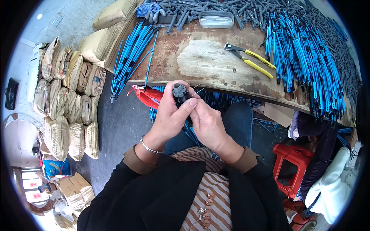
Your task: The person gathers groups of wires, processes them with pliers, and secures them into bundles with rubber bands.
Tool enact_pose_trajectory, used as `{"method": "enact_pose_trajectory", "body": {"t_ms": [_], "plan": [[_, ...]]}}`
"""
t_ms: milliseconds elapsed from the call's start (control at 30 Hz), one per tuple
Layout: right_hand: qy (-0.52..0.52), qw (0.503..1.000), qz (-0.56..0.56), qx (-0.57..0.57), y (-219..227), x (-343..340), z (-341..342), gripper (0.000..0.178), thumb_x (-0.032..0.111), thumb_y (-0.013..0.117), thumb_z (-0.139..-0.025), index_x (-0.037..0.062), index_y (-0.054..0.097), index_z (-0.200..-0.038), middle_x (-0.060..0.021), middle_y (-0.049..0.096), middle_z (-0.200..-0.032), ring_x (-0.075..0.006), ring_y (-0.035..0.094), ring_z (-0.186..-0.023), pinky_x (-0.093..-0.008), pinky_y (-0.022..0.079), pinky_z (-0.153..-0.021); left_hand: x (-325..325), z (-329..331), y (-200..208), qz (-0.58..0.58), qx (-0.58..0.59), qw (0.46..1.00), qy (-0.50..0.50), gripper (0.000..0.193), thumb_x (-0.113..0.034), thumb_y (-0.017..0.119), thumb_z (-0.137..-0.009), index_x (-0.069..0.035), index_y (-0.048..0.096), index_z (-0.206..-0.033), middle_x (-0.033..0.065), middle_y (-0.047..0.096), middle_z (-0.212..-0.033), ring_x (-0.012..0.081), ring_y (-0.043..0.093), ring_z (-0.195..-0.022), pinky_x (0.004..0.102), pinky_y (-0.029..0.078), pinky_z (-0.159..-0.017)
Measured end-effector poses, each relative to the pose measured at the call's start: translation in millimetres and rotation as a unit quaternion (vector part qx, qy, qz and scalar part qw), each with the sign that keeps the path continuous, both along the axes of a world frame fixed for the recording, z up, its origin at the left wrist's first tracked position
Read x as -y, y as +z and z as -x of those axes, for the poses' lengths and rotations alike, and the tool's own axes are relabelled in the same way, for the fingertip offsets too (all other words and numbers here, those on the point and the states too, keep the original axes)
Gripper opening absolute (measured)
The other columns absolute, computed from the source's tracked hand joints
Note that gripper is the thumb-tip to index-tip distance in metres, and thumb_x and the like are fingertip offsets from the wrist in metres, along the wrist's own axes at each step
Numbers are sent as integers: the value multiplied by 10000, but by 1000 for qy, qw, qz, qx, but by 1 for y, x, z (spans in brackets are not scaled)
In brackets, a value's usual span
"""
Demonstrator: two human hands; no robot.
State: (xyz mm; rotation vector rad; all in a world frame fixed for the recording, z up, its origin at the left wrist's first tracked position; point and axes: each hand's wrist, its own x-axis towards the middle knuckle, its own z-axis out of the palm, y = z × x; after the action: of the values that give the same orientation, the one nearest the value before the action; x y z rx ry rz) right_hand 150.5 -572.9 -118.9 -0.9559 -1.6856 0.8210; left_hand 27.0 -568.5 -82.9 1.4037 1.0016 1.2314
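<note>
Both hands meet in front of my lap, just off the near table edge. My left hand [167, 115] is closed around a dark grey plastic fitting [179, 91], its round ridged end pointing up between thumb and fingers. Against the fitting's right side, my right hand [208, 125] is closed too, its thumb close to the left thumb. A couple of thin pale pins [198, 92] stick out to the right from between the hands; which fingers pinch them is hidden. Most of the fitting's lower part is covered by my fingers.
Yellow-handled pincers [252, 61] lie on the wooden table [208, 73]. Behind them stands a clear tray [216, 20] of thin pins, amid heaped grey fittings. Blue strips [304, 57] are piled right, more left. Red plastic [148, 97] hangs beside my left hand. A red stool [291, 165] stands right.
</note>
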Motion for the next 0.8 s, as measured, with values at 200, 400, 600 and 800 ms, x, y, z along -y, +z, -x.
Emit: {"method": "enact_pose_trajectory", "body": {"t_ms": [200,400,600,800], "plan": [[-55,994,-61,-66,-7,7,-11,132,72,587,-825,-16,539,-911,-178,569,-757,-344,590,-663,-389,472,-551,2,-7,2,5,-6,1000,-23,355,-88,590,-830,-13,397,-1118,109,547,-948,198,549,-920,347,441,-851],[23,995,-46,-88,-12,11,-18,121,68,605,-811,-18,573,-889,-161,569,-757,-305,585,-655,-360,466,-561,5,1,-6,-9,-7,997,-77,351,-74,584,-828,-10,397,-1118,118,546,-937,228,552,-931,394,430,-884],[100,994,2,-47,-18,1,-23,96,89,589,-829,-3,564,-811,-161,558,-708,-308,576,-624,-354,450,-534,3,12,-12,-41,26,991,-124,342,-63,580,-824,-13,397,-1109,124,535,-935,306,538,-1033,458,395,-930],[169,982,59,-55,-9,-8,-18,113,101,551,-855,9,547,-788,-160,528,-644,-326,562,-574,-366,438,-508,1,22,-12,-34,56,985,-160,348,-70,588,-818,-11,400,-1105,126,527,-932,336,531,-1057,459,404,-920]]}}
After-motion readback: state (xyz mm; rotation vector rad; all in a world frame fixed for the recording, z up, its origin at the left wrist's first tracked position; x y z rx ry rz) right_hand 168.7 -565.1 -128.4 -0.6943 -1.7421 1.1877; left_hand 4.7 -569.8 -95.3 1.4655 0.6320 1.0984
